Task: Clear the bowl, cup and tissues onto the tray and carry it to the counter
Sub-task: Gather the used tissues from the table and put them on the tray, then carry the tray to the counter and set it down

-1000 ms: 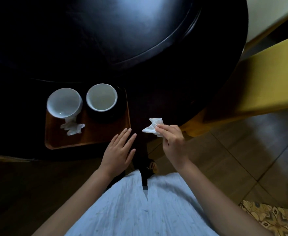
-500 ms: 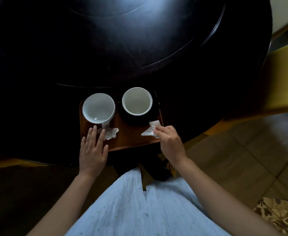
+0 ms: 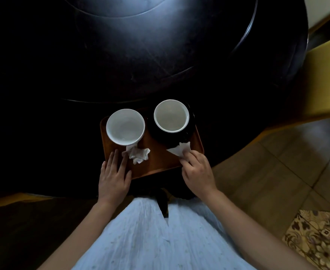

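Tissue (image 3: 179, 150): pinched between the right hand's fingertips, over the tray's right near part, just before the cup's dark saucer.
Right hand (image 3: 196, 168): arm reaching forward, knuckles up, fingers curled closed on the tissue, palm over the tray's near right corner.
Left hand (image 3: 114, 172): flat, fingers straight and slightly spread, holding nothing, lying on the tray's near left edge; fingertips just beside the crumpled tissue.
Crumpled tissue (image 3: 138, 155): on the tray, touching the bowl's near side.
Bowl (image 3: 125, 126): white, upright, left on the tray.
Cup (image 3: 171, 115): white, upright on a dark saucer (image 3: 189, 131), right on the tray.
Tray (image 3: 160, 162): brown, on the dark round table (image 3: 140, 55), at its near edge.
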Motion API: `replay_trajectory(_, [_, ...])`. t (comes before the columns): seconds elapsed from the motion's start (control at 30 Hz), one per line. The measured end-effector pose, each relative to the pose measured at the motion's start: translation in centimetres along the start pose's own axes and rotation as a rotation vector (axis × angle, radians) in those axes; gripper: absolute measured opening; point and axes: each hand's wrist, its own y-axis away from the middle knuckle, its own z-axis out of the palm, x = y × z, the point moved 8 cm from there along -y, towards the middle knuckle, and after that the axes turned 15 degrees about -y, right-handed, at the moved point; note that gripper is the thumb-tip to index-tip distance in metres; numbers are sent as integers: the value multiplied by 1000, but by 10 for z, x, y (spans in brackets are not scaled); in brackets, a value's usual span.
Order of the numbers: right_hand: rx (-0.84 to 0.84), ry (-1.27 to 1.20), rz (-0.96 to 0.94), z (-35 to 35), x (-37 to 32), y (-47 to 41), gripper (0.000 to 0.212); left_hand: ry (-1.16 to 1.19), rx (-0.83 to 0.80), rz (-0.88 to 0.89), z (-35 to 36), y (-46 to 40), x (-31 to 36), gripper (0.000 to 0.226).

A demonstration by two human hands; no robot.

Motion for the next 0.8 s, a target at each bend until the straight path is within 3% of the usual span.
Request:
replay_trajectory(0.3, [55, -36, 119, -5, 2, -1, 33, 25, 47, 82, -5, 1, 0, 60])
replay_trajectory(0.4, [192, -130, 127, -24, 5, -1, 31, 105, 176, 113, -20, 10, -8, 53])
replay_trajectory(0.5, [284, -210, 236, -42, 25, -8, 36, 200, 280, -15, -33, 14, -37, 49])
replay_trajectory(0.63, [210, -298, 434, -47, 56, -36, 43, 231, 161, -274, -36, -2, -65, 44])
replay_trajectory(0.8, [10, -248, 530, -40, 71, -73, 41, 389, -25, -333, -34, -38, -66, 38])
